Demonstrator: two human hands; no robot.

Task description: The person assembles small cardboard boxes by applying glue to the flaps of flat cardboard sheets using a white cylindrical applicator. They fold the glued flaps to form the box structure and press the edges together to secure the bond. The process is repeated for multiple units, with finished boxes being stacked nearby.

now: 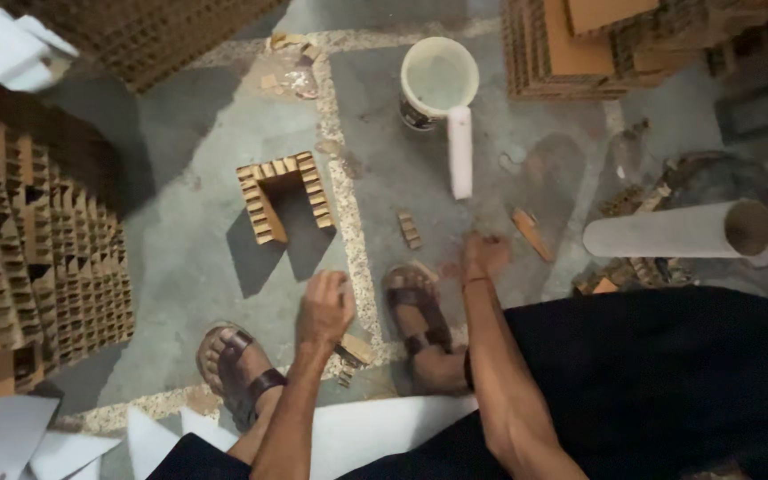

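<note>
Several items on floor: corrugated stack beside left foot, may topple if nudged; U-shaped cardboard frame, loose; left hand curled shut, contents unclear; right hand closed near scraps, hold uncertain.

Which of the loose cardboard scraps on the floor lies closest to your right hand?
The orange-brown strip, lying slanted just beyond the right hand. The small ridged piece sits farther to the left, and the big U-shaped honeycomb piece is farther still.

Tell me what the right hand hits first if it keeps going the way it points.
The right hand points up the floor. Ahead lies bare floor, then probably the white roller by the bucket. Its height above the floor is unclear.
</note>
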